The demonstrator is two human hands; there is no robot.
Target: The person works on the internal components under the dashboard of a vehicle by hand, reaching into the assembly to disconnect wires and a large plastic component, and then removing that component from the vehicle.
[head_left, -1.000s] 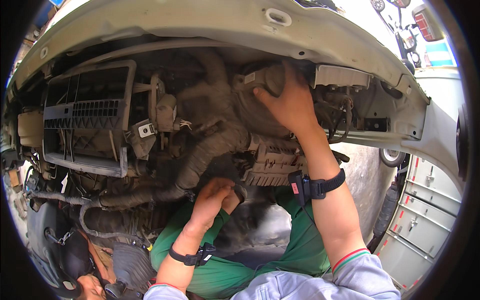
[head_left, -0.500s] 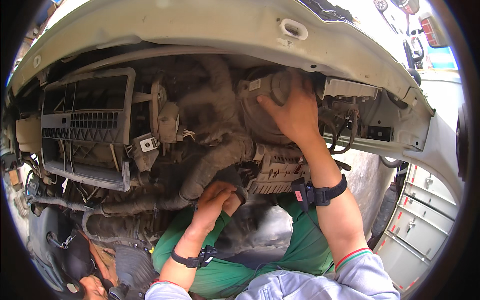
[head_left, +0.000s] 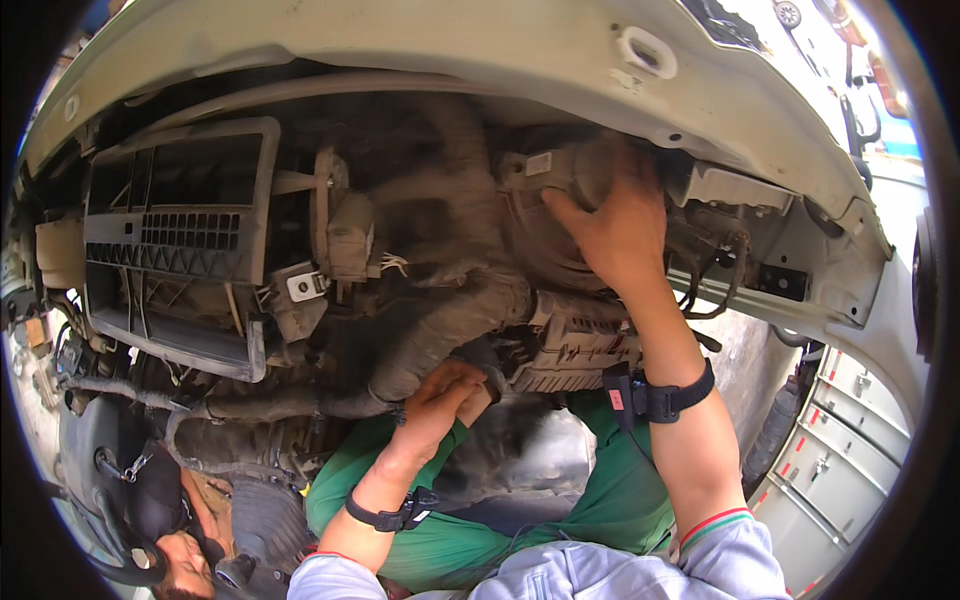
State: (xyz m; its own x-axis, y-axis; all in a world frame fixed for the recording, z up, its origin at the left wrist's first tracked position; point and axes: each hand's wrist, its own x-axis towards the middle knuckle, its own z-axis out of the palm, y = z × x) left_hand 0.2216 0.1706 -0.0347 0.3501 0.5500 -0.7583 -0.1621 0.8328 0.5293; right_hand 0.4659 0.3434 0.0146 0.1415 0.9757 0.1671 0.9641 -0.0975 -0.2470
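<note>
My right hand (head_left: pixel 625 235) reaches up to a dusty, dark round blower housing (head_left: pixel 545 225) with a small pale label. The fingers are bent over its upper right part, and the thumb points left across its front. Their tips are blurred and partly hidden. Lower down, my left hand (head_left: pixel 435 405) is closed, fingers curled, beside a bare ankle (head_left: pixel 478 403) at the end of a green trouser leg. Whatever the left fingers hold, if anything, is hidden. Just above that hand runs a thick wrapped duct (head_left: pixel 440 330).
A black plastic frame (head_left: pixel 255 200) with open slots stands at the left. Overhead curves a cream metal panel (head_left: pixel 430 45). Below the housing sits a ribbed box (head_left: pixel 575 350); loose cables (head_left: pixel 735 265) hang to the right. Another person (head_left: pixel 185 565) is at the lower left.
The view has shifted, so the dashboard parts and both hands appear slightly farther right. My right hand stays on the blower housing, and the left keeps its curled pose.
</note>
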